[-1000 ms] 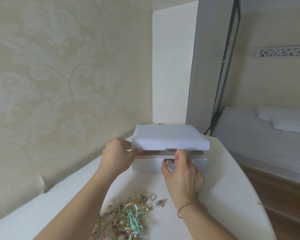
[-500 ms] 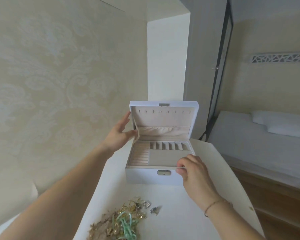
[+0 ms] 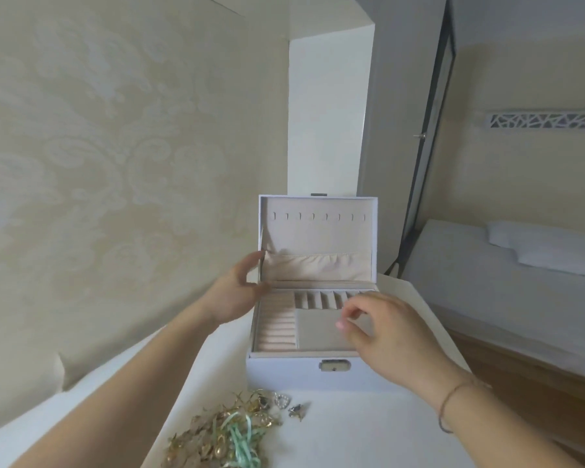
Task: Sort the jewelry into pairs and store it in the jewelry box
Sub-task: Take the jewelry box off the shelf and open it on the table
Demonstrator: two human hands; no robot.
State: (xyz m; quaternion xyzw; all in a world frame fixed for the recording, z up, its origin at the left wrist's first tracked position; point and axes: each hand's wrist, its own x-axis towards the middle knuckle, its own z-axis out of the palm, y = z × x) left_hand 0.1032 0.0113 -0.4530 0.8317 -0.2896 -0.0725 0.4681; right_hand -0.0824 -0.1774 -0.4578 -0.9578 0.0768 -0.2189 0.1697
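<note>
Both hands are empty: my left hand (image 3: 232, 295) rests loose-fingered against the upright lid's (image 3: 318, 238) left edge, my right hand (image 3: 390, 336) hovers, fingers relaxed, over the jewelry box (image 3: 301, 366) tray. Jewelry (image 3: 227, 430) lies tangled near the desk's (image 3: 352, 434) front edge; it looks light, snaggy and delicate, so I'd pinch single pieces.
</note>
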